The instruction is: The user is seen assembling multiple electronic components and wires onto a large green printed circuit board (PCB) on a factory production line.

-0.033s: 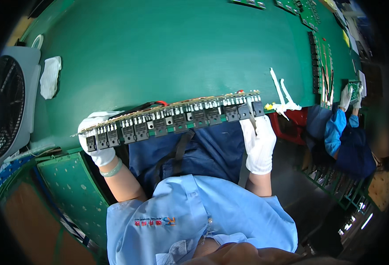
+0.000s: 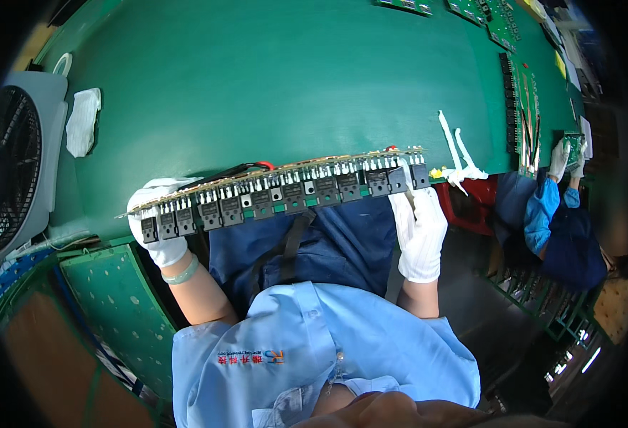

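White-gloved, my left hand [image 2: 158,232] clasps the circuit board [image 2: 286,196] by its left end, along the near edge of the bench [image 2: 292,85]. Right hand [image 2: 422,232] upright at the other end; its grip I can't tell.

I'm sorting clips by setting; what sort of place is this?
Likely an electronics assembly workshop: a long circuit board, more boards on the green bench, and a co-worker holding a small board.

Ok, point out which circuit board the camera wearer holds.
The long green circuit board with black rectangular components, between the white-gloved left hand and right hand; the other boards are away from them.
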`<state>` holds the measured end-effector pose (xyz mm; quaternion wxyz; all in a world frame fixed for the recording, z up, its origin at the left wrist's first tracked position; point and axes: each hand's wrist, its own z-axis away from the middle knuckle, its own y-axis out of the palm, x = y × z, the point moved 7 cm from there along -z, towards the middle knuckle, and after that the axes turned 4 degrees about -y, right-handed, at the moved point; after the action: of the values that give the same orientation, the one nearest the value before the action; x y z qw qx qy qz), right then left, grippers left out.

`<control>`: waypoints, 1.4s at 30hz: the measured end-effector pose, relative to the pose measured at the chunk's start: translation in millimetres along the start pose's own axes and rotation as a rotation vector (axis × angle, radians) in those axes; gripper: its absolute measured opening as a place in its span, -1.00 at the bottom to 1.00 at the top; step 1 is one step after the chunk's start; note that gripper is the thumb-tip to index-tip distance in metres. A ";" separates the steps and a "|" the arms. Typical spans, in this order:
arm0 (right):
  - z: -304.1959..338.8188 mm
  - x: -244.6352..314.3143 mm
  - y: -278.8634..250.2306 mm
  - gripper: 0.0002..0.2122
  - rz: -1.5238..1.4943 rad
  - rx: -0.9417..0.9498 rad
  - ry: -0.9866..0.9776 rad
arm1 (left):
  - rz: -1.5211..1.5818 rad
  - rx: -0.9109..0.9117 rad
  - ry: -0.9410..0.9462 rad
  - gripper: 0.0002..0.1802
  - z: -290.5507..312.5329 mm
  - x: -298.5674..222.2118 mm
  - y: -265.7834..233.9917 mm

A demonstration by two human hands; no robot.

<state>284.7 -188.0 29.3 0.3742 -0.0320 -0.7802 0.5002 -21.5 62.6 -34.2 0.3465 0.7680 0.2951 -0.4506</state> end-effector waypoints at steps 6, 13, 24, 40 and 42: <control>0.2 2.6 -4.5 -0.69 -0.021 -0.014 0.010 | 0.039 0.051 0.017 -0.62 -7.7 -11.0 17.5; 0.5 36.2 14.2 -0.82 -0.179 0.147 -0.450 | 0.040 -0.019 -0.042 -0.63 -7.0 -5.9 10.3; 5.2 -22.7 -2.2 -0.74 -0.254 -0.097 0.003 | 0.272 -0.136 -0.091 -0.72 -3.5 0.6 13.9; 7.4 -2.1 28.4 -0.77 -0.265 -0.013 0.203 | 0.180 -0.124 -0.159 -0.69 0.7 6.1 96.2; 4.4 9.6 29.2 -0.79 -0.184 -0.039 0.072 | 0.175 -0.112 -0.144 -0.69 0.7 5.5 96.0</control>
<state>265.6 -172.8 10.1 0.4455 0.0146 -0.7754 0.4472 54.0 6.6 -13.9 0.4473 0.7359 0.2260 -0.4554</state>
